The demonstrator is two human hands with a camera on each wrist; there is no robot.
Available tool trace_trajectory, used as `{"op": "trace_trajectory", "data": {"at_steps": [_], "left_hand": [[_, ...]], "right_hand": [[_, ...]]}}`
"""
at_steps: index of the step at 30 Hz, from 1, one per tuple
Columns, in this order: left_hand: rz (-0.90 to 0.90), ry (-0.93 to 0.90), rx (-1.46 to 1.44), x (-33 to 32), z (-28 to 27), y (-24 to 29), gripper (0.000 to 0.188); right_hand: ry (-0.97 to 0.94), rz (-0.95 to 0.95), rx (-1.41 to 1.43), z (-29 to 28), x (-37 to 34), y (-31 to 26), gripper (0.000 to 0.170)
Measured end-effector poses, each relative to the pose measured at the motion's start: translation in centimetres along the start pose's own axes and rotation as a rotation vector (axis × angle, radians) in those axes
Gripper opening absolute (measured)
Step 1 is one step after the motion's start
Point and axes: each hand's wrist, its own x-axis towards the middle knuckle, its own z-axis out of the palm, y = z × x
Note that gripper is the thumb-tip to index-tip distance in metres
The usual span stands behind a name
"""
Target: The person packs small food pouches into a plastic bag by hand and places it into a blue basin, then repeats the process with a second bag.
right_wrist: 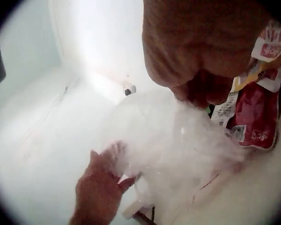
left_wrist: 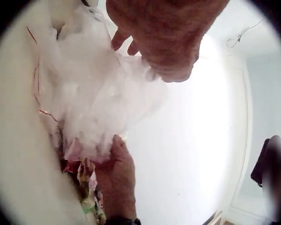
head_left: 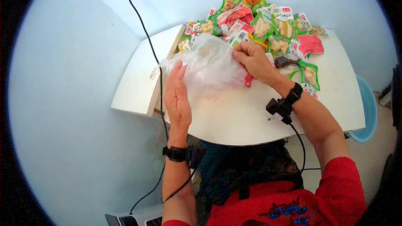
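A crumpled translucent white plastic bag is spread over the near part of the white table. At its right side my right hand pinches the plastic between thumb and curled fingers. My left hand stands on the opposite side, fingers extended, its fingertips against the plastic. From the right wrist view, the left hand meets the bag with spread thumb and fingers. Behind the bag lies a heap of sealed food packets, among them a red packet close to the right hand.
Clear packets with green edges and a dark drumstick-shaped item lie right of the bag. A black cable runs down past the table's left side. A blue basin stands beyond the right edge.
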Motion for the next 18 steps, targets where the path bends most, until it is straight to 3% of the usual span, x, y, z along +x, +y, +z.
{"op": "trace_trajectory", "data": {"at_steps": [2, 5, 7, 10, 13, 16, 18], "left_hand": [[0.020, -0.016, 0.143, -0.1, 0.6, -0.9, 0.039], [-0.020, -0.073, 0.649, -0.5, 1.5, -1.9, 0.051], [-0.041, -0.155, 0.998, -0.6, 2.6, 0.6, 0.065], [0.023, -0.156, 1.007, -0.9, 4.0, 1.1, 0.078], [0.181, -0.125, 0.968, -0.8, 4.7, -0.1, 0.070], [-0.011, -0.187, 0.887, -1.1, 5.0, -4.0, 0.066], [-0.302, -0.299, 0.846, -0.7, 5.0, -5.8, 0.060]], "right_hand": [[0.090, -0.042, 0.136, -0.1, 0.5, 0.9, 0.017], [0.112, 0.004, 0.457, -1.2, 1.2, 1.2, 0.019], [0.103, 0.056, 0.636, -2.4, 1.2, 0.7, 0.020], [0.126, 0.088, 0.774, -4.4, 1.1, -0.7, 0.019], [0.155, 0.098, 0.825, -5.2, 1.4, -1.0, 0.020], [0.178, 0.111, 0.826, -5.3, 1.2, -0.7, 0.021], [0.200, 0.128, 0.872, -5.4, 1.4, -0.6, 0.020]]}}
